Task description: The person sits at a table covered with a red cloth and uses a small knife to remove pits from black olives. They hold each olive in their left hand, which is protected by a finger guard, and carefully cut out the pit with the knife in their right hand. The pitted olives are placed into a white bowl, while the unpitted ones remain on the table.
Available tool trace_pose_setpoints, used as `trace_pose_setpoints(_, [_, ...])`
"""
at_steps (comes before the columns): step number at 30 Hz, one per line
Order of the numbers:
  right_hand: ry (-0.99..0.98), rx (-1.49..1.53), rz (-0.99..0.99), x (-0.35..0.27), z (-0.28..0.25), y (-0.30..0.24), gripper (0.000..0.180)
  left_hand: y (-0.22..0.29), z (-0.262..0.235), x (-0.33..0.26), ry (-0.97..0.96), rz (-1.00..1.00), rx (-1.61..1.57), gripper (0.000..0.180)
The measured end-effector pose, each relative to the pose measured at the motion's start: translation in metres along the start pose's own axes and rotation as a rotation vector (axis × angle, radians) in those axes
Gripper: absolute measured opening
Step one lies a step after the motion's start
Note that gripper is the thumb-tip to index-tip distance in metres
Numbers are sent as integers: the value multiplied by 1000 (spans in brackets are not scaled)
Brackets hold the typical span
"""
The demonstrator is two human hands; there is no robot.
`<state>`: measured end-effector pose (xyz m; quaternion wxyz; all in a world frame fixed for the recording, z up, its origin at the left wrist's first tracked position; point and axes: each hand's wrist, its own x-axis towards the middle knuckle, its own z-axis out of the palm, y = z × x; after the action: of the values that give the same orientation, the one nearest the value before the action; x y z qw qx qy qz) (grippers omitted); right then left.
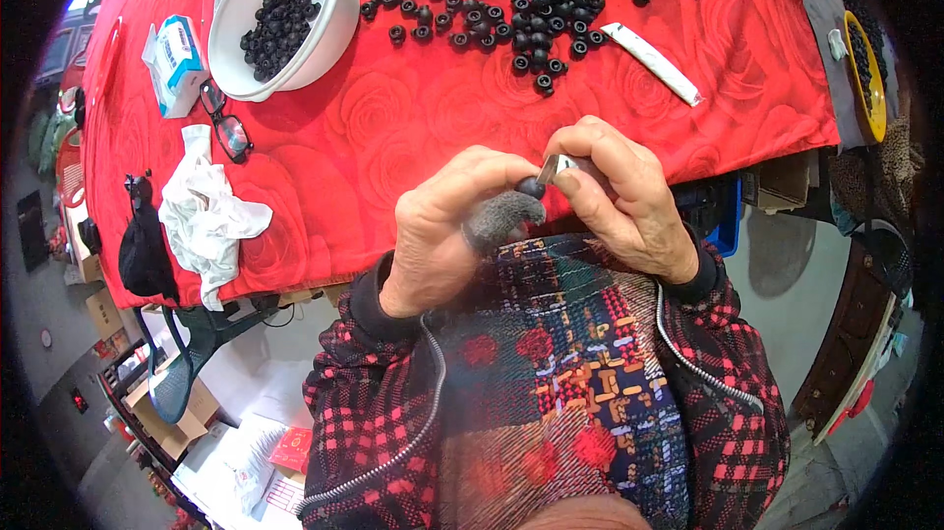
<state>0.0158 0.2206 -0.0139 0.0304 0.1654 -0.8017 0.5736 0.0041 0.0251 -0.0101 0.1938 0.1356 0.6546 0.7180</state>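
Above my lap, at the table's near edge, both hands work close together. My left hand pinches a small round black part between thumb and fingers; a grey knitted cover wraps one or more of its fingers. Closed on a small flat metal blade with a white end, my right hand holds it against or right beside the black part. Whether the blade touches the part cannot be made out. A pile of similar black parts, round with ring-like openings, lies beyond my hands.
A white bowl holding black parts stands at the far left. Near it are a blue-and-white box, eyeglasses, a white cloth and a black mask. A white slim packet and a yellow-rimmed container lie right.
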Motion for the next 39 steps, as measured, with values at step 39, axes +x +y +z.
trace_pose_setpoints(39, [-172,81,-121,7,-9,27,12,-7,-2,4,-89,-142,-133,22])
